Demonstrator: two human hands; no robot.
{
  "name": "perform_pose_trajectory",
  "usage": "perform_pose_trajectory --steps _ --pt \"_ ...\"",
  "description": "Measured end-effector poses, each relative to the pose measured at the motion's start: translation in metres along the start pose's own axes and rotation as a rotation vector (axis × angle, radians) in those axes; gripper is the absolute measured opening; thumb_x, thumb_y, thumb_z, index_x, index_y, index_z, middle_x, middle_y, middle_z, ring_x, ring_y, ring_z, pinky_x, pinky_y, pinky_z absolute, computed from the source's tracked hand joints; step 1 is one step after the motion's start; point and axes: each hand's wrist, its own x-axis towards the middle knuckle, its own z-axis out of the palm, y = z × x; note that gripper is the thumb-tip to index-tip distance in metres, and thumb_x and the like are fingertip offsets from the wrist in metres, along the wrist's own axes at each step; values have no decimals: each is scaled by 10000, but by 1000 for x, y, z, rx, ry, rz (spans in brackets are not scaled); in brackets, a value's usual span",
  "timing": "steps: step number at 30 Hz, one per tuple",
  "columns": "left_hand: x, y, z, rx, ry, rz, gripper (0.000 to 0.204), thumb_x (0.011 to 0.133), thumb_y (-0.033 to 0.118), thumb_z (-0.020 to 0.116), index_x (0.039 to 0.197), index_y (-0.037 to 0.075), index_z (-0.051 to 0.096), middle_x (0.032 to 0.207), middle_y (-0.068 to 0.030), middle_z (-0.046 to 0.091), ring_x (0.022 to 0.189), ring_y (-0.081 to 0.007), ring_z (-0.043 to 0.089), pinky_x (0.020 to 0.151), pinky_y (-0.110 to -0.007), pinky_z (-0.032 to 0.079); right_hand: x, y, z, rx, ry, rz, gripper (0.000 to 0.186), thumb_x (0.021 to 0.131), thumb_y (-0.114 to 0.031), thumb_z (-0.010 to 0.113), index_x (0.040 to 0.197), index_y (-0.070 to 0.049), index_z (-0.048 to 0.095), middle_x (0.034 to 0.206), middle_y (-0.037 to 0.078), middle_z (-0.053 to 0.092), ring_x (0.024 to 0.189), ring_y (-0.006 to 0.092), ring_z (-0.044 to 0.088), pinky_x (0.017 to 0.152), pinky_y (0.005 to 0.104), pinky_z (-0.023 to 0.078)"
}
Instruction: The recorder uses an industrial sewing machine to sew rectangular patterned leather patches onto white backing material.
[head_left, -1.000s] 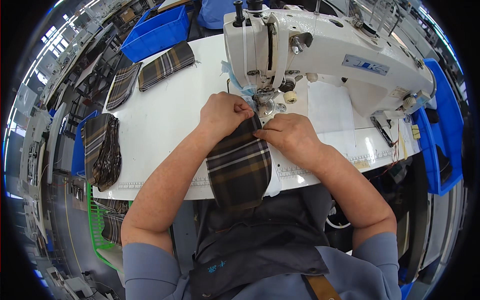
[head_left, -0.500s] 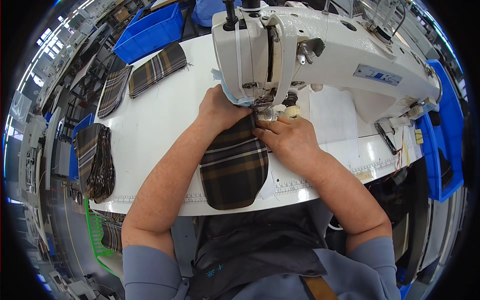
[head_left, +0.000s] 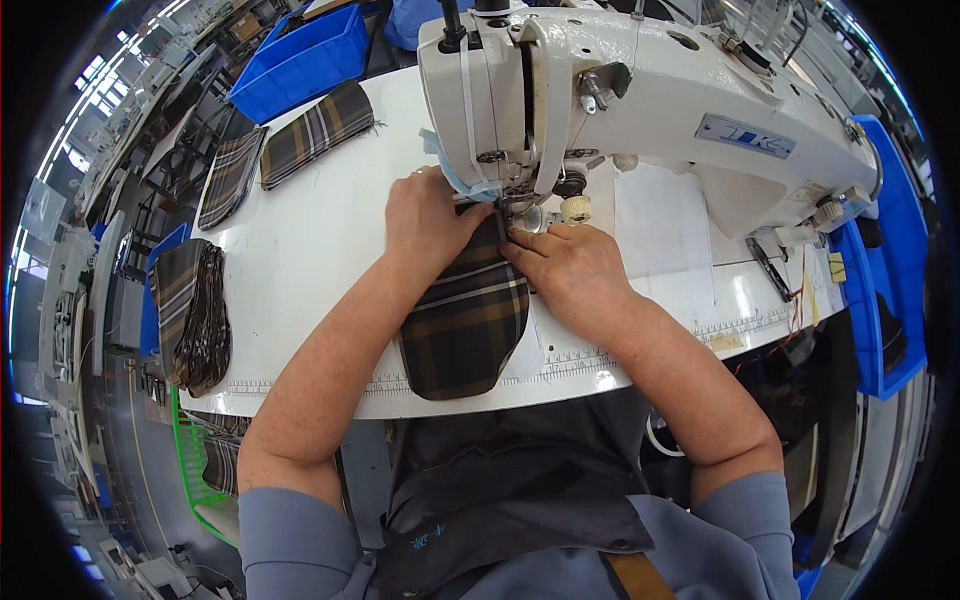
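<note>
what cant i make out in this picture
In the head view:
cloth: far end, partly behind left hand and machine
left hand: most fingertips, behind the hand itself
needle tip: too small
machine: top posts, cut by upper edge
basket: partly hidden by table

From my end I read matt woven cloth piece (head_left: 465, 330), smooth glossy tabletop (head_left: 300, 260), shiny painted sewing machine (head_left: 650, 78), smooth plastic bin (head_left: 305, 85).

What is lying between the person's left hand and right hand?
In the head view, the far part of the plaid fabric piece lies between the left hand and the right hand, at the sewing machine.
</note>
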Motion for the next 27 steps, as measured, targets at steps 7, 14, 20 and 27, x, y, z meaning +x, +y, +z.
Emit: perform_pose_trajectory --steps 7,14,20,27 --pt "-102 46 -41 -512 -171 265 282 755 127 830 984 14 711 1051 -115 745 1047 -287 711 966 -382 526 -17 -10 -12 95 8 -12 345 789 -163 683 1093 -4 718 1160 120 717 939 233 666 784 358 545" --pt "-133 44 -22 -397 -95 269 186 765 65 807 933 57 728 1091 -79 740 1130 -273 696 1038 -439 497 -54 -35 -55 295 -80 -7 384 770 -229 764 1088 -23 700 1179 83 708 1031 244 614 826 381 498" --pt "-139 46 -19 -355 -87 324 141 781 18 781 908 70 748 1060 -57 746 1133 -263 696 1046 -451 497 -82 -62 -58 307 -73 57 449 774 -286 787 1170 -122 654 1144 33 613 1055 237 564 889 399 433" --pt "-144 50 -15 -251 -44 427 170 777 -12 772 928 59 742 1070 -71 738 1088 -272 705 977 -417 535 -83 -64 -52 332 -78 54 413 767 -273 793 1137 -141 668 1020 25 582 963 225 546 848 388 426"
